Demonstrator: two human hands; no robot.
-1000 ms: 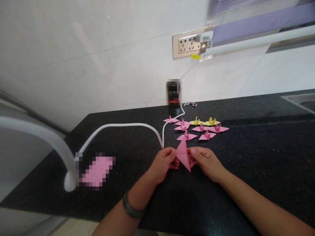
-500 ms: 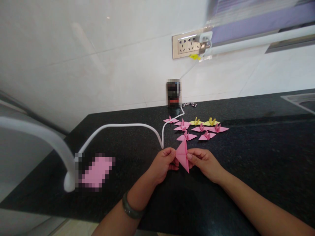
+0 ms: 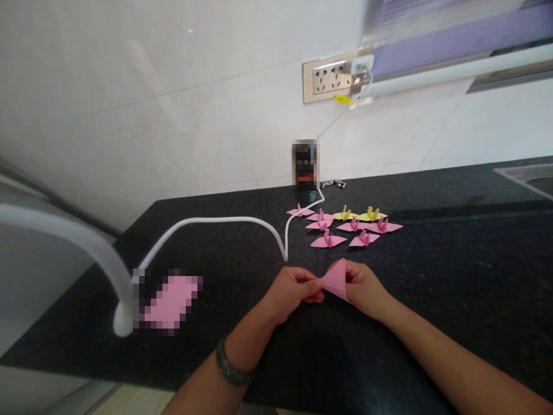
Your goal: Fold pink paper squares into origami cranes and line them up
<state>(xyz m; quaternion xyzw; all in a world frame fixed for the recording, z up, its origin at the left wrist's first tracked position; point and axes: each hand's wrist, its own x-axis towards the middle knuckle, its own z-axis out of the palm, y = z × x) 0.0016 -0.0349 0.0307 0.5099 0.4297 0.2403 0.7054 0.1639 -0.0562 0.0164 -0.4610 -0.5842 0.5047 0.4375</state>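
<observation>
Between my two hands, just above the dark countertop (image 3: 242,248), is a pink folded paper (image 3: 336,281), roughly triangular with its point to the left. My left hand (image 3: 298,290) pinches that left point between thumb and fingers. At the other side, my right hand (image 3: 365,290) grips the paper's right edge; some of its fingers are hidden behind the sheet. Several pink paper cranes (image 3: 328,240) stand in rows just beyond my hands, with two yellow paper cranes (image 3: 371,214) among the back ones.
A white cable (image 3: 224,219) loops across the counter left of my hands. Blurred-out pink paper (image 3: 173,302) lies at the left. A phone-like pixelated object (image 3: 305,164) leans on the wall under a socket panel (image 3: 328,78). A sink edge (image 3: 527,173) shows at far right.
The paper has turned from a tall, opened diamond-like shape to a smaller triangle pointing left. Both hands have shifted slightly right, and my right fingers have moved behind the paper.
</observation>
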